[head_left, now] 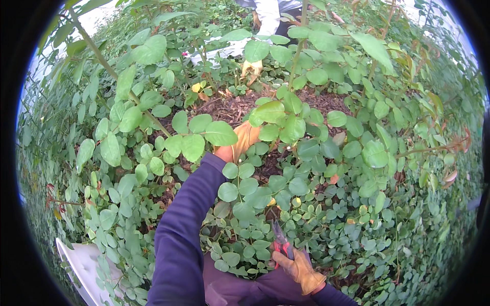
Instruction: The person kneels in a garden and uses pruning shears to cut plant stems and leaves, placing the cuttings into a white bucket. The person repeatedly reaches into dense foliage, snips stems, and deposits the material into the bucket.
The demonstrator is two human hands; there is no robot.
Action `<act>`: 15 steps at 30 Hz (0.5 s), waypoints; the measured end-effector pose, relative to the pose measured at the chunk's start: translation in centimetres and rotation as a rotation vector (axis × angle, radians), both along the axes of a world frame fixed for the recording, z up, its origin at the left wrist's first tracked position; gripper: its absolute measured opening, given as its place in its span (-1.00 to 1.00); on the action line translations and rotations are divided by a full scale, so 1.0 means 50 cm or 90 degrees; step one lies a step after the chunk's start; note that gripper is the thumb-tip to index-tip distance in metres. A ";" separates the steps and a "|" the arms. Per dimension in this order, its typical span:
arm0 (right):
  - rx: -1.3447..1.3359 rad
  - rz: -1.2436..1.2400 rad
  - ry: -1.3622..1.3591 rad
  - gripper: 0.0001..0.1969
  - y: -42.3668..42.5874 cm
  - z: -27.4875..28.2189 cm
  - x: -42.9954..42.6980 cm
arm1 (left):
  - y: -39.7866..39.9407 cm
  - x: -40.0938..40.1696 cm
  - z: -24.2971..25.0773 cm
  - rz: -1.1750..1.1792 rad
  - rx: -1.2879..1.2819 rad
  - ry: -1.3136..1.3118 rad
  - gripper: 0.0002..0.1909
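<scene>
My right hand, in a tan leather work glove, grips a pair of pruning shears with red and dark handles, low in the view near my thighs. The metal blades point up and away from me, among small rose leaves. My left hand, gloved in the same tan leather, reaches forward into the rose bush at the centre, close to the mulch. Leaves hide its fingers, so whether it holds anything does not show. Cut stem ends show just right of it.
A co-worker's gloved hand reaches down at the top centre, beside a white container. Another white container stands at the lower left. Long rose canes cross the upper left, and dense foliage lies on both sides.
</scene>
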State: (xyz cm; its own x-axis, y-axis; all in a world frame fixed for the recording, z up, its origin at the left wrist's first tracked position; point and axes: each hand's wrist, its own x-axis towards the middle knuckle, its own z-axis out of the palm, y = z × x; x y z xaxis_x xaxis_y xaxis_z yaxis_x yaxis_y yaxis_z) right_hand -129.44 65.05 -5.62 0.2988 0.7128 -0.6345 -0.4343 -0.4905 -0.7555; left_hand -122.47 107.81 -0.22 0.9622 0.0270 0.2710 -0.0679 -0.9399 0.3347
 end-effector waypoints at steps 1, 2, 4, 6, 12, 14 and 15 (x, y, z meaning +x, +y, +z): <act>-0.016 -0.007 -0.010 -0.51 -0.001 -0.001 0.001 | -0.005 0.001 0.006 0.001 0.031 0.001 -0.54; -0.027 -0.006 -0.028 -0.52 -0.002 -0.002 0.000 | -0.009 0.009 0.012 -0.003 0.014 -0.011 -0.54; 0.004 -0.034 -0.007 -0.54 -0.004 -0.002 -0.004 | -0.015 0.023 0.026 0.055 0.008 0.035 -0.56; 0.098 -0.084 0.081 -0.56 -0.006 -0.003 -0.012 | -0.017 0.034 0.037 0.042 -0.033 -0.012 -0.58; 0.069 -0.065 0.012 -0.58 0.006 -0.020 -0.022 | -0.031 0.014 0.043 0.110 -0.073 0.001 -0.64; 0.065 -0.066 0.005 -0.55 0.000 -0.023 -0.024 | -0.040 -0.003 0.047 0.127 -0.092 0.008 -0.66; 0.076 -0.073 0.009 -0.56 -0.006 -0.022 -0.025 | -0.042 -0.007 0.053 0.131 -0.101 0.009 -0.66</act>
State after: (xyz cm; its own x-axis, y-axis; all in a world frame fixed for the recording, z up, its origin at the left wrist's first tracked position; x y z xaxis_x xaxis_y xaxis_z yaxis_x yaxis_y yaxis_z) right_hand -130.70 64.74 -6.74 0.3743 0.7450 -0.5522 -0.4927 -0.3447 -0.7990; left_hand -122.83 105.71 2.44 0.9358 0.2633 0.2346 0.1245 -0.8691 0.4788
